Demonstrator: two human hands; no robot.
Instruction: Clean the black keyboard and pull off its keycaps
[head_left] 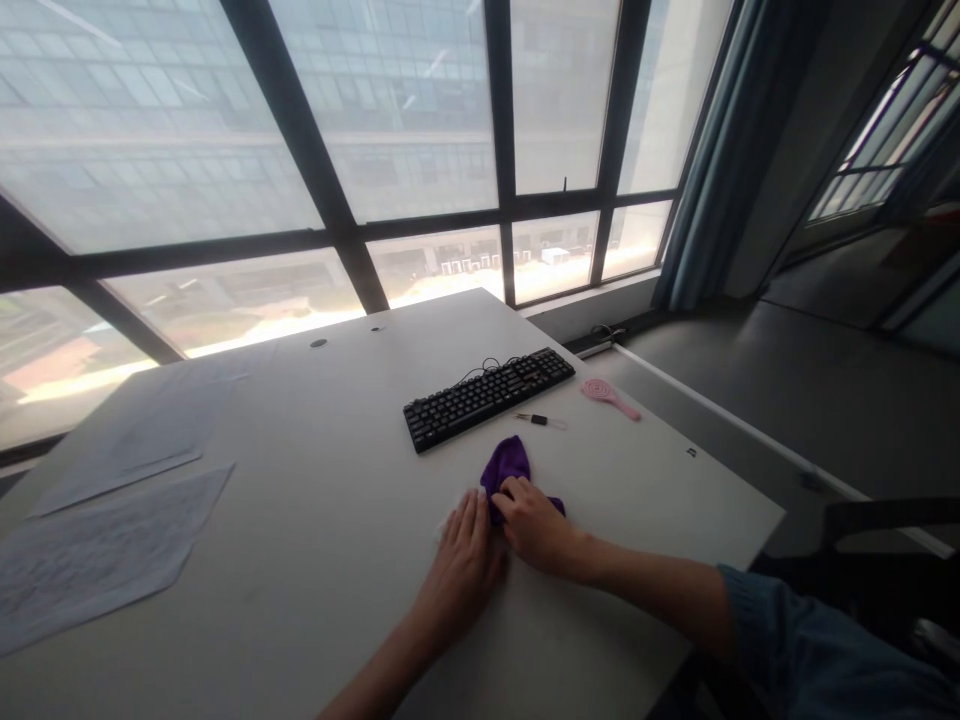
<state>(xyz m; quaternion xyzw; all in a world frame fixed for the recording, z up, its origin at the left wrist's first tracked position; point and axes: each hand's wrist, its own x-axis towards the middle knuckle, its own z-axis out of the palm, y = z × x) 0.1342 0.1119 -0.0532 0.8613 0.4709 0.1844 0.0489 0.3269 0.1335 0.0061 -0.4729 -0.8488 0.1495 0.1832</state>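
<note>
A small purple cloth (508,465) lies bunched on the white table (322,520), just in front of the keyboard. My right hand (534,522) rests on the near part of the cloth with its fingers curled, gripping it. My left hand (465,565) lies flat on the table beside it, fingers stretched out and together, its fingertips touching the cloth's left edge. Something white peeks out under my left hand's fingertips; I cannot make out what it is.
A black keyboard (487,396) lies behind the cloth, with a small pen-like tool (540,420) and a pink hairbrush (609,396) to its right. Two clear plastic sheets (112,530) lie at the table's left. Large windows stand behind; the table's right edge drops to dark floor.
</note>
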